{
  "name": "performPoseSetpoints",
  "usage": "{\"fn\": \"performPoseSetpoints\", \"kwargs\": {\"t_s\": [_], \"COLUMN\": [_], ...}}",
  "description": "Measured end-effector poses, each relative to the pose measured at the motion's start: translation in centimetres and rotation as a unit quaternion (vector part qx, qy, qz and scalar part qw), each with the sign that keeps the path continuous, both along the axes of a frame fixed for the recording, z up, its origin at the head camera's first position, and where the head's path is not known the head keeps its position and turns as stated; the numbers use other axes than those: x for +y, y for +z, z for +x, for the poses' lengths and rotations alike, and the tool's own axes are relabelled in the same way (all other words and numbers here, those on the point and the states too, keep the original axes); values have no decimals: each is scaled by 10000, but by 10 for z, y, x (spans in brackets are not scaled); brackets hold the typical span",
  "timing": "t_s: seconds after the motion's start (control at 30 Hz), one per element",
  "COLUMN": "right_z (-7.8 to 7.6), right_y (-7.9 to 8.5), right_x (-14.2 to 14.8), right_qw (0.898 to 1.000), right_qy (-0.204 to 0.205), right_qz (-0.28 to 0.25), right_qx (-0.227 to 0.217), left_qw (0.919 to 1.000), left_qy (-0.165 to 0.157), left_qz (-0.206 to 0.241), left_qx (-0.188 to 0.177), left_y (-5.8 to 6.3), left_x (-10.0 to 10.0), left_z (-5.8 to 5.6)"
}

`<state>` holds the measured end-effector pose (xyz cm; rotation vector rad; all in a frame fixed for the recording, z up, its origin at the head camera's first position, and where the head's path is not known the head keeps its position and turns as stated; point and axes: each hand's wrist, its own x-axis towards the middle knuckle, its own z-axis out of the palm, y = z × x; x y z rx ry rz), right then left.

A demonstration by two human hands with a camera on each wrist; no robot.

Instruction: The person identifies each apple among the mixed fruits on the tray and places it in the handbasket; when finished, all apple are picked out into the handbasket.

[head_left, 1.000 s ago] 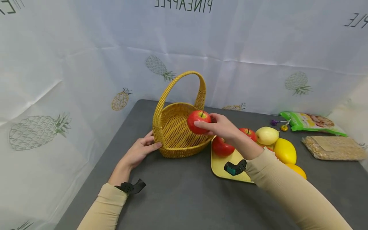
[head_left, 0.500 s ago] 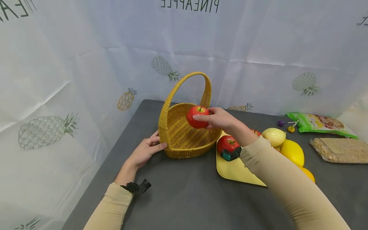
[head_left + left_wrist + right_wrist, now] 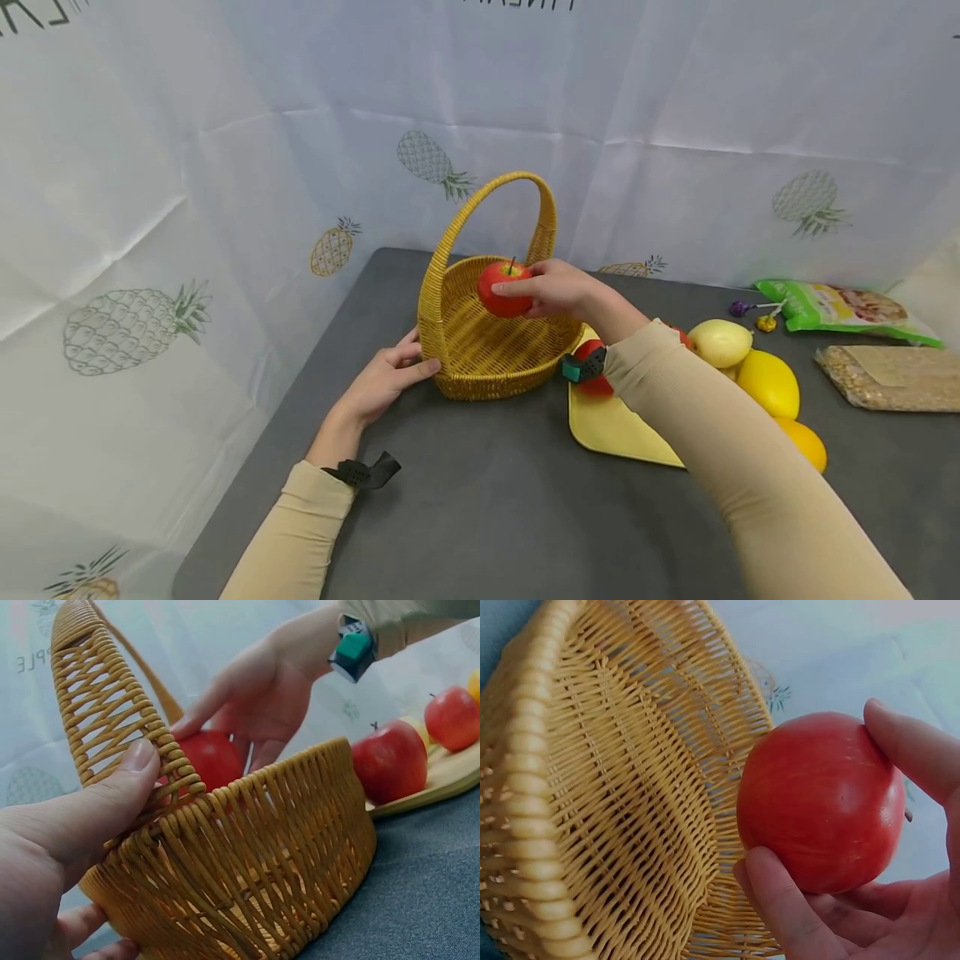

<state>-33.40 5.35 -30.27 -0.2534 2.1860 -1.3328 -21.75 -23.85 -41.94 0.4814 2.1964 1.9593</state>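
Observation:
A red apple (image 3: 504,288) is in my right hand (image 3: 558,290), pinched between thumb and fingers. It hangs over the opening of a yellow wicker basket (image 3: 498,385) with a tall arched handle. The right wrist view shows the apple (image 3: 821,802) above the woven inside, apart from the bottom. My left hand (image 3: 382,379) grips the basket's left side where the handle meets the rim. In the left wrist view, the thumb (image 3: 112,791) lies on the handle's base and other fingers sit lower on the outer wall, partly hidden.
Right of the basket lies a yellow tray (image 3: 622,429) bearing more red apples, a pale yellow fruit (image 3: 720,342) and yellow fruits (image 3: 768,383), partly behind my right sleeve. Farther right are two lollipops (image 3: 766,322), a green packet (image 3: 847,312) and a clear bag of grains (image 3: 892,377).
My right hand has carried the apple leftward, farther over the basket's opening. The left hand keeps its hold on the basket. The head view has shifted slightly.

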Motion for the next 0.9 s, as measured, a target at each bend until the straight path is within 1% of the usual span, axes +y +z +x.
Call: {"fn": "performPoseSetpoints", "kwargs": {"t_s": [0.1, 0.2, 0.47, 0.63, 0.8, 0.9], "right_z": [-4, -8, -21, -28, -27, -25], "right_y": [1, -1, -17, -23, -23, -22], "right_x": [0, 0, -6, -10, -14, -15], "right_qw": [10000, 9999, 9988, 9987, 9992, 9990], "right_qy": [-58, -134, -244, -295, -308, -392], "right_qz": [42, 42, -248, -131, -17, -110], "right_qx": [-16, -47, -339, -387, -257, -201], "left_qw": [10000, 10000, 9999, 9999, 9999, 9999], "left_qy": [-2, -12, -6, 25, 9, -56], "left_qz": [22, -8, 79, 76, 95, 113], "left_qx": [13, -48, -108, -120, -66, -24], "left_y": [1, 1, -2, -3, -2, -1], "left_x": [1, 1, 2, 2, 1, 2], "left_z": [-2, -2, 2, 4, 5, 4]}}
